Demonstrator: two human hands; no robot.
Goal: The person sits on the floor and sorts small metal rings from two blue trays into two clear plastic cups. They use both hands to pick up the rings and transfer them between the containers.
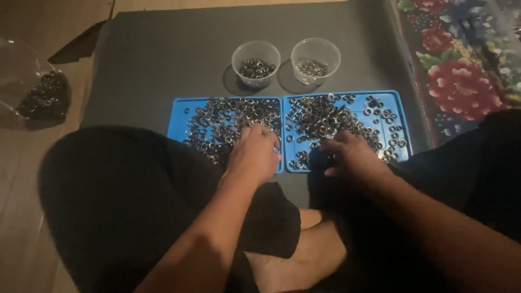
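rings: small dark metal rings (320, 116) heaped on both trays, thick toward the middle, thinner at the far right
left hand: your left hand (253, 153) rests knuckles up on the near right part of the left tray, fingers curled down into the rings; pinch or not, cannot tell
right hand: your right hand (347, 153) lies on the near left part of the right tray, fingers bent among the rings; too dark to tell if it grips any
left tray: blue, square (179, 116), touching the right tray edge to edge
right tray: blue (404, 122), gridded floor shows where rings are sparse
left cup: clear plastic (255, 64), just behind the left tray, shallow layer of rings inside
right cup: clear (315, 60), beside it, fewer rings
mat: dark grey (163, 59) under trays and cups
bag: clear, dark rings inside (38, 95), on wood floor at far left
cloth: red floral (461, 70), right of mat
you: seated cross-legged, black clothes, bare foot (304, 260) below the trays
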